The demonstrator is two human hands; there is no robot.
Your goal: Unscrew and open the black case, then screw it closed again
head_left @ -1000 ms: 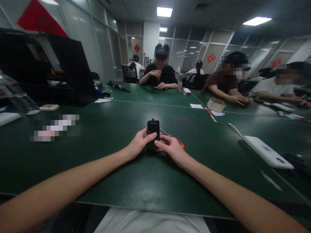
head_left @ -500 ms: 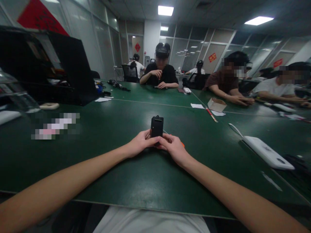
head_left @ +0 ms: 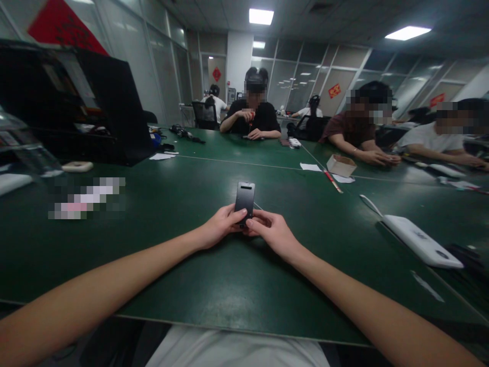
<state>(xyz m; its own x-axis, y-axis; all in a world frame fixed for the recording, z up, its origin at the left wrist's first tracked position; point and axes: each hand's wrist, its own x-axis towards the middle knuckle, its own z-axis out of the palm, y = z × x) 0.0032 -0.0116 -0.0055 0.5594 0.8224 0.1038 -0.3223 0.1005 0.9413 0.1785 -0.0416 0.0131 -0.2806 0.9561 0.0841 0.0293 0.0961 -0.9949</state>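
Observation:
A small black rectangular device (head_left: 245,196) with a slot near its top end is held above the table, its broad face tipped up toward me. My left hand (head_left: 226,220) is closed on its left side, thumb across the lower part of the face. My right hand (head_left: 272,228) is closed at the lower right of the device, thumb tip against the bottom corner. From behind the right fingers a thin metal rod (head_left: 258,206) sticks out toward the upper left; the rest of it is hidden by that hand.
The green table (head_left: 198,285) spreads all around. On the right lie a white power bank (head_left: 422,239) with a strap and a small cardboard box (head_left: 341,165). A large black case (head_left: 114,107) stands at the left. Several people sit across the table.
The device has tilted back, so its face catches more light. My right thumb has slid down toward its bottom corner. An orange bit beside my right hand is now out of sight.

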